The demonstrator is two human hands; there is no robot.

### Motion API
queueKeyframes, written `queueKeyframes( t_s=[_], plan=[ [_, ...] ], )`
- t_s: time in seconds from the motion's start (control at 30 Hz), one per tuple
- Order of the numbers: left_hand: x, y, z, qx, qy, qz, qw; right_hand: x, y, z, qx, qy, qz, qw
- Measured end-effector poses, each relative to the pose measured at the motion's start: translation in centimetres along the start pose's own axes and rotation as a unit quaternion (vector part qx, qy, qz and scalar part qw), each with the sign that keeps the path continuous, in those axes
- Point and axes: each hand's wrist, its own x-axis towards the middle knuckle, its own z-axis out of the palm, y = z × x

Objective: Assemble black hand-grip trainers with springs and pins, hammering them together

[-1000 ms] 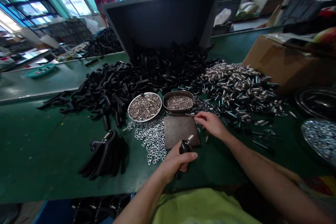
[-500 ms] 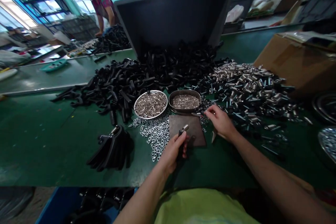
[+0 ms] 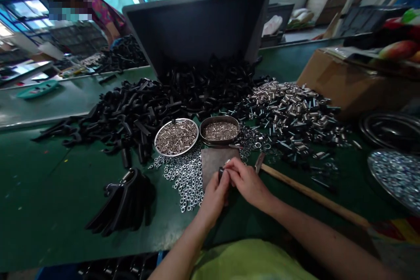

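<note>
My left hand [image 3: 212,197] is closed around a black plastic part [image 3: 221,172], only its tip showing above the thumb. The fingers of my right hand [image 3: 246,183] are pinched together at that tip; whatever small piece they hold is hidden. Both hands meet over the near edge of a flat metal plate [image 3: 210,162]. Loose silver nuts [image 3: 188,183] spread to the left of it. To the right of my right hand lies a hammer [image 3: 295,187] with a wooden handle.
Behind the plate stand a round dish [image 3: 155,143] of metal pins and an oval tin [image 3: 201,134] of tiny parts. Black parts [image 3: 131,105] heap before a tipped grey bin [image 3: 197,30]. Silver sleeves [image 3: 295,111], a cardboard box [image 3: 331,78] and a co-worker [image 3: 106,17] are farther off.
My right hand has moved left from beside the oval tin to the part in my left hand. The hammer now shows fully. The view has shifted right.
</note>
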Motion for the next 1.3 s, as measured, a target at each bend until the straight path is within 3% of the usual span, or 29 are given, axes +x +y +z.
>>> queueKeyframes(
  t_s=[0.07,0.13,0.2,0.23,0.27,0.33,0.43,0.57,0.73,0.87,1.0,1.1,1.3],
  plan=[
    [-0.1,0.0,-0.4,0.027,-0.005,0.009,1.000,0.3,0.2,-0.2,0.048,-0.039,0.009,0.998],
    [-0.2,0.1,-0.8,0.007,-0.045,-0.013,0.999,1.4,0.9,-1.2,0.051,-0.106,0.011,0.993],
    [-0.4,0.1,-1.0,-0.044,-0.091,-0.054,0.993,3.7,2.3,-3.3,-0.058,-0.118,-0.005,0.991],
    [-0.5,0.0,-1.1,-0.069,-0.102,-0.069,0.990,5.2,3.3,-4.7,-0.150,-0.071,-0.020,0.986],
    [-0.5,0.0,-1.2,-0.090,-0.101,-0.078,0.988,6.7,4.3,-6.3,-0.272,0.012,-0.028,0.962],
    [-0.5,-0.1,-1.3,-0.124,-0.074,-0.077,0.986,9.6,6.6,-9.6,-0.343,0.072,-0.012,0.937],
    [0.0,-0.1,-1.7,-0.187,-0.036,-0.082,0.978,12.4,9.3,-13.1,-0.403,0.071,-0.002,0.913],
    [0.9,0.4,-2.5,-0.288,0.020,-0.118,0.950,13.1,10.8,-14.6,-0.438,0.043,-0.012,0.898],
    [1.6,1.2,-3.3,-0.413,0.032,-0.132,0.900,12.0,10.2,-14.8,-0.429,0.055,-0.029,0.901],
    [1.8,1.3,-3.1,-0.449,0.013,-0.119,0.886,9.6,7.8,-13.8,-0.358,0.076,-0.067,0.928],
    [1.9,1.2,-2.5,-0.464,-0.003,-0.104,0.880,5.7,3.1,-10.5,-0.240,0.045,-0.129,0.961],
    [1.9,1.2,-2.1,-0.471,-0.017,-0.104,0.876,3.0,-0.2,-7.4,-0.162,0.008,-0.185,0.969],
    [1.7,1.2,-1.6,-0.469,-0.034,-0.106,0.876,1.5,-2.3,-4.1,-0.070,-0.051,-0.207,0.975]
  ],
)
